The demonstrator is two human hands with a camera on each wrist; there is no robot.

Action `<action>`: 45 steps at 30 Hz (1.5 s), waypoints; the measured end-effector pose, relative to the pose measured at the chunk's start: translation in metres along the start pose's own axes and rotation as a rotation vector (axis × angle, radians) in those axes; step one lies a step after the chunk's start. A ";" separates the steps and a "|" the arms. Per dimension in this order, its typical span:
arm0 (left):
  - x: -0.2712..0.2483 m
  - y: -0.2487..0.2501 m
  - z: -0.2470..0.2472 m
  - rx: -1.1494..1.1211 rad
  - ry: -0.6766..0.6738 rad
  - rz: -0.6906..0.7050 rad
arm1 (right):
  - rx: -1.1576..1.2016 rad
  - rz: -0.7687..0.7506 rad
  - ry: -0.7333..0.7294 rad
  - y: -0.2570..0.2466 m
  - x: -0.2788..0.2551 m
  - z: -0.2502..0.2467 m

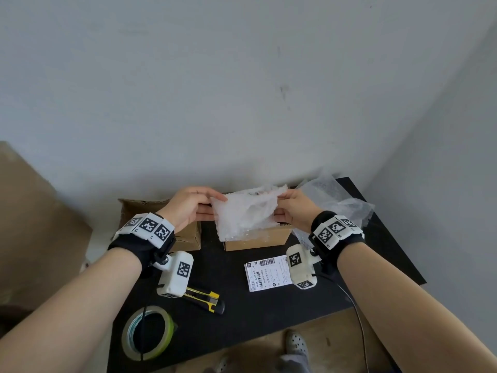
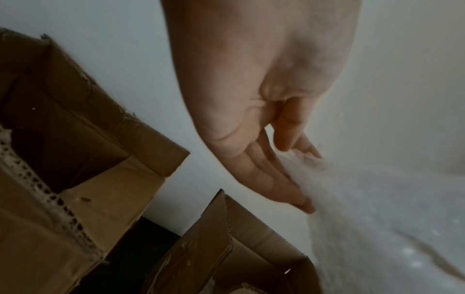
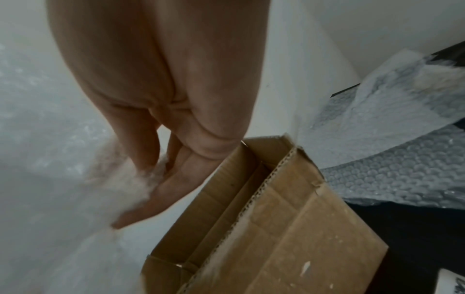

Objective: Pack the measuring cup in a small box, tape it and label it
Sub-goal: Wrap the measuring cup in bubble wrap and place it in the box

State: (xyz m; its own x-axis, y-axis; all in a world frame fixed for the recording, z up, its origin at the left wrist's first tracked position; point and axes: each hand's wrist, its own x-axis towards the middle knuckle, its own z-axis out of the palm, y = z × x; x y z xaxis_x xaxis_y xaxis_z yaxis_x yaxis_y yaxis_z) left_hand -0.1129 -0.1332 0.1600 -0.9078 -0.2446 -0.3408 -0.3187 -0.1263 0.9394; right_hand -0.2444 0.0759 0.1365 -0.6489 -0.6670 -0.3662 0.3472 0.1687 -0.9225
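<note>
A crumpled sheet of white bubble wrap [image 1: 246,211] hangs in the air between my two hands, above a small open cardboard box [image 1: 258,242] on the black table. My left hand [image 1: 192,207] pinches the sheet's left edge [image 2: 352,199] between thumb and fingers. My right hand [image 1: 291,208] pinches its right edge [image 3: 75,179] the same way. The small box [image 3: 276,228] shows its open flaps below the right hand. The measuring cup is not visible in any view.
A larger open cardboard box [image 1: 161,211] stands left of the small one. Loose bubble wrap [image 1: 333,200] lies at the back right. A shipping label [image 1: 267,273], a yellow-black utility knife [image 1: 207,298] and a tape roll [image 1: 148,332] lie on the black table [image 1: 242,305].
</note>
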 end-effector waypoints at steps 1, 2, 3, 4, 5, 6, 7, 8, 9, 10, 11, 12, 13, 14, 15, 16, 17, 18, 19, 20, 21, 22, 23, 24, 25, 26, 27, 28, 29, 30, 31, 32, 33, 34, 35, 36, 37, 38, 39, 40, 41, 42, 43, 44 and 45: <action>0.001 0.001 0.001 -0.018 0.005 -0.008 | -0.006 0.011 0.001 0.000 0.000 0.000; 0.002 0.001 0.002 -0.025 0.008 -0.017 | -0.010 0.016 -0.003 0.000 -0.001 0.000; 0.003 0.001 0.004 -0.010 0.017 -0.025 | -0.008 0.019 -0.007 -0.001 0.000 0.000; 0.005 0.000 0.005 0.035 0.033 -0.028 | -0.007 0.027 -0.005 -0.002 0.000 0.001; 0.007 -0.001 0.007 0.094 0.057 -0.019 | -0.002 0.035 -0.004 -0.004 0.001 0.000; 0.010 -0.004 0.008 0.162 0.089 0.006 | 0.012 0.045 -0.006 -0.005 0.002 -0.001; 0.012 -0.005 0.010 0.225 0.128 0.042 | 0.034 0.055 -0.011 -0.006 0.003 -0.003; 0.014 -0.007 0.010 0.284 0.178 0.083 | 0.046 0.063 -0.013 -0.006 0.003 -0.004; 0.015 -0.008 0.010 0.335 0.233 0.126 | 0.045 0.066 -0.007 -0.006 0.003 -0.004; 0.017 -0.009 0.010 0.380 0.281 0.160 | 0.027 0.054 0.024 -0.006 0.004 -0.004; 0.019 -0.010 0.009 0.398 0.310 0.186 | -0.008 0.025 0.073 -0.006 0.004 -0.002; 0.021 -0.009 0.009 0.382 0.324 0.206 | -0.059 -0.021 0.135 -0.008 0.004 0.001; 0.023 -0.008 0.010 0.344 0.328 0.218 | -0.122 -0.071 0.191 -0.009 0.003 0.004; 0.024 -0.007 0.011 0.299 0.328 0.223 | -0.179 -0.109 0.222 -0.012 0.002 0.007; 0.025 -0.007 0.013 0.251 0.323 0.219 | -0.216 -0.123 0.236 -0.013 0.001 0.008; 0.026 -0.005 0.016 0.196 0.305 0.199 | -0.218 -0.120 0.238 -0.014 0.000 0.010; 0.027 -0.003 0.020 0.126 0.274 0.176 | -0.183 -0.096 0.233 -0.015 -0.001 0.010; 0.028 -0.002 0.023 0.054 0.237 0.151 | -0.125 -0.062 0.211 -0.016 -0.002 0.010; 0.029 -0.001 0.026 -0.008 0.198 0.133 | -0.059 -0.026 0.170 -0.016 -0.003 0.009; 0.029 0.000 0.028 -0.047 0.164 0.118 | -0.005 0.005 0.109 -0.015 -0.003 0.008; 0.030 0.000 0.031 -0.080 0.132 0.104 | 0.036 0.014 0.044 -0.013 -0.003 0.007; 0.031 -0.002 0.033 -0.105 0.102 0.091 | 0.064 0.007 -0.002 -0.012 -0.004 0.005; 0.031 -0.004 0.034 -0.125 0.075 0.081 | 0.078 0.001 -0.022 -0.011 -0.004 0.003; 0.031 -0.006 0.036 -0.140 0.054 0.073 | 0.075 -0.004 -0.023 -0.010 -0.005 0.002; 0.031 -0.009 0.037 -0.150 0.046 0.068 | 0.049 -0.010 -0.009 -0.009 -0.005 -0.001; 0.031 -0.011 0.039 -0.149 0.050 0.066 | 0.003 -0.024 0.006 -0.009 -0.005 -0.004; 0.032 -0.014 0.041 -0.133 0.066 0.066 | -0.062 -0.042 0.033 -0.008 -0.004 -0.006; 0.033 -0.016 0.043 -0.095 0.090 0.072 | -0.125 -0.057 0.062 -0.007 -0.003 -0.008; 0.035 -0.019 0.045 -0.038 0.116 0.085 | -0.185 -0.068 0.097 -0.006 -0.002 -0.010; 0.037 -0.023 0.048 0.038 0.140 0.108 | -0.235 -0.075 0.134 -0.006 -0.002 -0.012; 0.039 -0.028 0.050 0.128 0.159 0.135 | -0.288 -0.084 0.173 -0.007 -0.002 -0.014; 0.041 -0.033 0.053 0.230 0.176 0.160 | -0.350 -0.092 0.222 -0.007 -0.002 -0.016; 0.042 -0.039 0.055 0.338 0.191 0.190 | -0.413 -0.098 0.270 -0.009 -0.002 -0.019; 0.044 -0.045 0.055 0.459 0.206 0.224 | -0.464 -0.098 0.318 -0.010 -0.001 -0.023; 0.045 -0.050 0.055 0.588 0.217 0.259 | -0.502 -0.101 0.356 -0.010 0.001 -0.027; 0.046 -0.054 0.055 0.710 0.218 0.289 | -0.551 -0.098 0.389 -0.012 0.002 -0.030; 0.047 -0.058 0.053 0.813 0.204 0.307 | -0.614 -0.090 0.419 -0.012 0.004 -0.033; 0.047 -0.061 0.052 0.898 0.179 0.317 | -0.684 -0.076 0.444 -0.013 0.006 -0.034; 0.048 -0.064 0.052 0.976 0.150 0.315 | -0.757 -0.063 0.462 -0.014 0.007 -0.034; 0.048 -0.066 0.052 1.049 0.125 0.305 | -0.829 -0.053 0.471 -0.016 0.007 -0.034; 0.048 -0.067 0.052 1.108 0.107 0.289 | -0.898 -0.053 0.473 -0.017 0.008 -0.032; 0.048 -0.068 0.052 1.143 0.098 0.271 | -0.957 -0.051 0.469 -0.017 0.010 -0.031; 0.047 -0.069 0.052 1.161 0.097 0.257 | -1.007 -0.053 0.461 -0.016 0.011 -0.028; 0.047 -0.070 0.051 1.176 0.099 0.248 | -1.054 -0.049 0.450 -0.014 0.013 -0.025; 0.046 -0.072 0.050 1.197 0.100 0.239 | -1.107 -0.051 0.433 -0.012 0.014 -0.022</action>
State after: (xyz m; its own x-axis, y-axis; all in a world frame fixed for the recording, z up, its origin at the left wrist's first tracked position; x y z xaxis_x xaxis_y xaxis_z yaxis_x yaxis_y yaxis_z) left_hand -0.1457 -0.0873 0.0783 -0.9696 -0.2201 -0.1072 -0.2447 0.8826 0.4015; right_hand -0.2724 0.0803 0.1393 -0.8937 -0.4260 -0.1405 -0.3210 0.8262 -0.4630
